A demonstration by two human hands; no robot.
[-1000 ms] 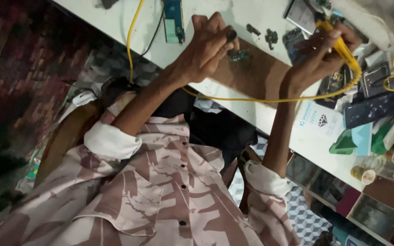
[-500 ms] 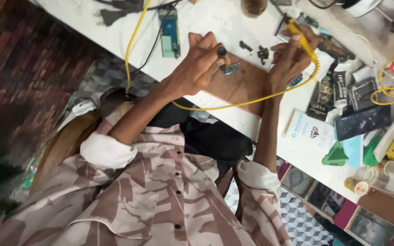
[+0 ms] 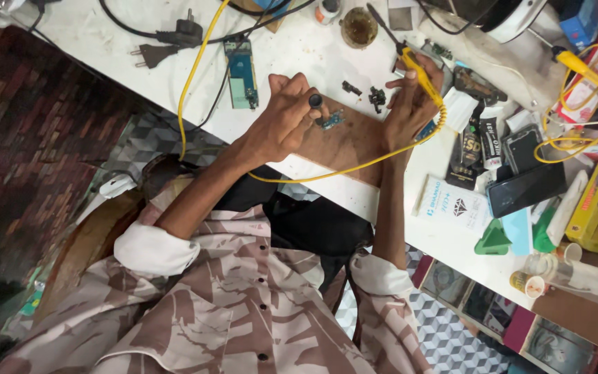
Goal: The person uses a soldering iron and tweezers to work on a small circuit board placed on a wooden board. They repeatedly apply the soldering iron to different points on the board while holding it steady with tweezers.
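While the left hand [image 3: 282, 121] pinches a small board [image 3: 329, 120] on the wood block [image 3: 344, 149], the right hand [image 3: 410, 104] grips a yellow iron [image 3: 420, 69] at 2 o'clock, tip raised; soldering apparently unfinished, loose parts [image 3: 368, 93] nearby.

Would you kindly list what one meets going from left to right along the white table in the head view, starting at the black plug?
Black plug → blue circuit board → left hand → small board on the wooden block → right hand holding the yellow soldering iron → black phone → yellow box.
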